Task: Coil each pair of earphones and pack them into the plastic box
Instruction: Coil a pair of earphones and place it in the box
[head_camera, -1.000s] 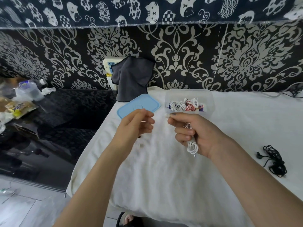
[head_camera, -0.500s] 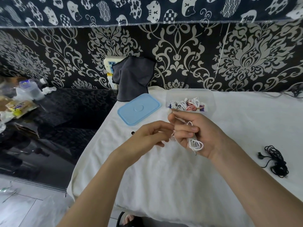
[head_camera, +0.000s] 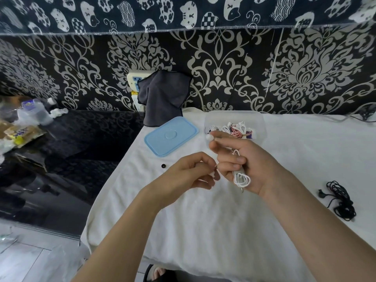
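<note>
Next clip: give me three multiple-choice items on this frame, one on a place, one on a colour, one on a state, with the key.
1. Where is the black earphones tangle?
A. in the plastic box
B. on the white cloth, right of the hands
C. on the lid

2. What colour is the lid?
A. light blue
B. red
C. black

3. The plastic box is:
A. lidded
B. open, earphones inside
C. overturned

Key: B, it lies loose on the white cloth; A, plainly blue; B, the lid lies beside it.
</note>
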`<move>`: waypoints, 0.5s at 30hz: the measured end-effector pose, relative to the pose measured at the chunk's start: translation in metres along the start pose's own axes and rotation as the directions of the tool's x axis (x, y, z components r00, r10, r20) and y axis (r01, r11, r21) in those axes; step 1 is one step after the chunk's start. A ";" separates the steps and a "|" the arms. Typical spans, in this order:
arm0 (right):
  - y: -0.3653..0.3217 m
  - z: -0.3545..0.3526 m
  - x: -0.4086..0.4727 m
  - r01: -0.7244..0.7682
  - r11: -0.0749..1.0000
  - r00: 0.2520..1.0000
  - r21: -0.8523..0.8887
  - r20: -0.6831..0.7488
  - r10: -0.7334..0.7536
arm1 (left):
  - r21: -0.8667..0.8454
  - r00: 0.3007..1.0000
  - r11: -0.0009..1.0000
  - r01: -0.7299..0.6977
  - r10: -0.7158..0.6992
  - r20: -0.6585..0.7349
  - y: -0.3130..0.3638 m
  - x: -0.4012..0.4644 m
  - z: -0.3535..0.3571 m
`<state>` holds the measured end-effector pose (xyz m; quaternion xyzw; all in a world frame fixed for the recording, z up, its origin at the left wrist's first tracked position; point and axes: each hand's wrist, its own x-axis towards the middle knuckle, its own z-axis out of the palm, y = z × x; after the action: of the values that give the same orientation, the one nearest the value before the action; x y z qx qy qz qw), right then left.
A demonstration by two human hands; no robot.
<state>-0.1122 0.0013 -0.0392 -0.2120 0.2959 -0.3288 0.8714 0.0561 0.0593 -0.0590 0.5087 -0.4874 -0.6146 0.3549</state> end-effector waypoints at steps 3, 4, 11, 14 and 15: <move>0.006 -0.001 0.005 0.082 0.908 0.980 -0.410 -0.132 -0.149 | -0.001 0.990 1.000 -0.002 0.002 -0.139 0.002 0.002 -0.006; 0.009 -0.001 0.007 0.089 0.832 0.967 -0.548 -0.154 -0.204 | 0.003 0.984 1.000 -0.006 0.006 -0.176 0.002 0.002 -0.008; 0.027 0.000 0.011 0.049 0.596 0.958 -0.801 -0.132 -0.255 | 0.004 0.945 1.000 -0.014 0.015 -0.326 0.002 0.003 -0.013; 0.029 -0.001 0.012 0.063 0.612 0.963 -0.788 -0.113 -0.243 | 0.069 0.942 0.997 -0.018 0.040 -0.333 0.002 0.002 -0.013; 0.029 -0.001 0.012 0.063 0.625 0.964 -0.778 -0.114 -0.239 | 0.101 0.939 0.995 -0.023 0.056 -0.339 0.003 0.001 -0.013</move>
<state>-0.0927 0.0129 -0.0608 -0.5510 0.4770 -0.2643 0.6317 0.0679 0.0545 -0.0565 0.6140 -0.4574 -0.4859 0.4215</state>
